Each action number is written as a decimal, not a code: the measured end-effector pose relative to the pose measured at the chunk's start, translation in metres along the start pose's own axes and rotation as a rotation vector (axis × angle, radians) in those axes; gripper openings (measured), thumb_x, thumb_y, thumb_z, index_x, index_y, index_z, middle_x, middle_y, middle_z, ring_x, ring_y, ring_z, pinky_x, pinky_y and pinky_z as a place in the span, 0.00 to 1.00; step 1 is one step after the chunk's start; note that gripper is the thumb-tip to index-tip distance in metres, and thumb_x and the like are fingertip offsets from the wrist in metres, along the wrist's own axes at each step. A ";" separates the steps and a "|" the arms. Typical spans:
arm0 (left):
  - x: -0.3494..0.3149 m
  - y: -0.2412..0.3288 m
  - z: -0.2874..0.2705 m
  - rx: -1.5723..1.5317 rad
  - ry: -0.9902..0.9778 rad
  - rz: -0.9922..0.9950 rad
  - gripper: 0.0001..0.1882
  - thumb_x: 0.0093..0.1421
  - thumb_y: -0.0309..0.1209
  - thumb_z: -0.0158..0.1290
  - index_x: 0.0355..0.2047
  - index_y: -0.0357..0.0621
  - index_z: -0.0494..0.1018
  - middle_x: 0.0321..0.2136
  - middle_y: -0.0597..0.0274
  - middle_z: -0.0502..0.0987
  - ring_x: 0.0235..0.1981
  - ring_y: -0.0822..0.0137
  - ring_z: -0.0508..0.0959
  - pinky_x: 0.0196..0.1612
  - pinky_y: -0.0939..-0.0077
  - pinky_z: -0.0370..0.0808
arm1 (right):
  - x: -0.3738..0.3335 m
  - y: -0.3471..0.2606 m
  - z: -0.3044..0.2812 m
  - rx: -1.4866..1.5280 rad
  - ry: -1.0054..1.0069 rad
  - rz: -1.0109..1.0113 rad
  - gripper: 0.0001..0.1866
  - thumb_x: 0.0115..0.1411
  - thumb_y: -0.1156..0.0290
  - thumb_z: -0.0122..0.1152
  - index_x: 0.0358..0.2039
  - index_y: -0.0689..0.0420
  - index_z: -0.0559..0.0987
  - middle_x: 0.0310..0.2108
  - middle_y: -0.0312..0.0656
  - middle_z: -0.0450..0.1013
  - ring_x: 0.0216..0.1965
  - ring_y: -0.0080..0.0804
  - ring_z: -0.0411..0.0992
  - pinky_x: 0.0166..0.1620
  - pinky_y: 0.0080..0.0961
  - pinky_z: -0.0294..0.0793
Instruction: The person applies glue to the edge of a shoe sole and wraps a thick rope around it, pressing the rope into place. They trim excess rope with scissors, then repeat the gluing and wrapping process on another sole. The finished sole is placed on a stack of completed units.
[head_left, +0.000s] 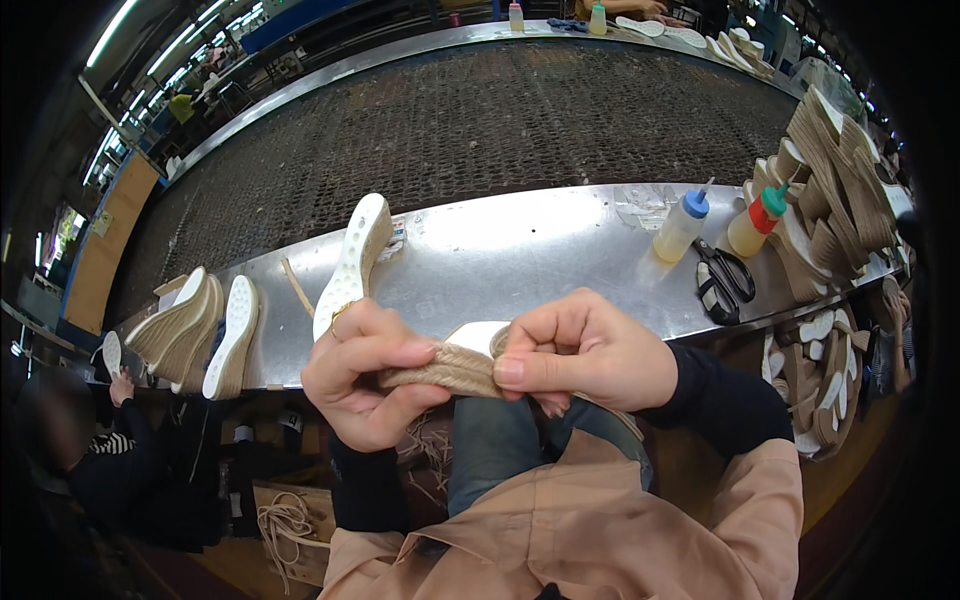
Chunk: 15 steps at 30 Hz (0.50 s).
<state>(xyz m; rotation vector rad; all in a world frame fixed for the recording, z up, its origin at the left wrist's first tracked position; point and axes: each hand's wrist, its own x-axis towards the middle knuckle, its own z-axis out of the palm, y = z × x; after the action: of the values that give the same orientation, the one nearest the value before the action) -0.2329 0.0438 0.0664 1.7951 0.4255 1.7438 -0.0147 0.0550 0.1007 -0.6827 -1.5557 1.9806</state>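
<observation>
Across the far side, a dark mesh belt (450,120) is bordered by a metal bench (520,245). At the bench's right end, a pile of wedges (835,190) is heaped; at its left end, a smaller group of wedges (175,325) is set down. A lone wedge (350,255) is placed beyond the left hand and partly hidden by it. At the bench's near edge, a held wedge (440,372) is gripped in both hands: its left part is pinched between thumb and fingers of the left hand (365,375), its right part by the closed thumb and fingers of the right hand (590,350). To the right, a blue-capped bottle (676,235) and a red-banded bottle (748,235) are stood upright, with scissors (722,285) laid just nearer. Left of the lone wedge, a thin strip (298,286) is seen.
</observation>
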 end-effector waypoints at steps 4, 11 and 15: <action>0.005 0.001 0.003 -0.039 0.014 -0.145 0.27 0.45 0.30 0.68 0.43 0.34 0.70 0.30 0.54 0.76 0.30 0.72 0.77 0.33 0.84 0.72 | -0.004 0.006 0.003 0.127 0.030 -0.056 0.13 0.61 0.66 0.58 0.24 0.61 0.76 0.17 0.32 0.70 0.17 0.14 0.66 0.22 0.11 0.65; -0.004 0.003 0.009 0.031 0.007 -0.348 0.45 0.43 0.40 0.70 0.56 0.35 0.60 0.58 0.48 0.61 0.61 0.59 0.60 0.63 0.60 0.56 | 0.008 0.042 0.032 0.156 0.287 -0.349 0.10 0.60 0.71 0.57 0.23 0.61 0.74 0.19 0.34 0.72 0.22 0.17 0.69 0.27 0.16 0.70; -0.016 -0.008 0.006 -0.039 0.050 -0.188 0.46 0.36 0.39 0.73 0.55 0.44 0.62 0.57 0.47 0.62 0.62 0.53 0.59 0.63 0.55 0.55 | 0.011 0.052 0.049 -0.339 0.436 -0.603 0.08 0.54 0.74 0.61 0.21 0.62 0.74 0.16 0.40 0.69 0.18 0.25 0.68 0.22 0.22 0.66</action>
<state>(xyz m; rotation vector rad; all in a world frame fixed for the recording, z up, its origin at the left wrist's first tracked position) -0.2271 0.0397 0.0492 1.6312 0.5588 1.6570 -0.0607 0.0171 0.0599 -0.6220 -1.5872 1.0633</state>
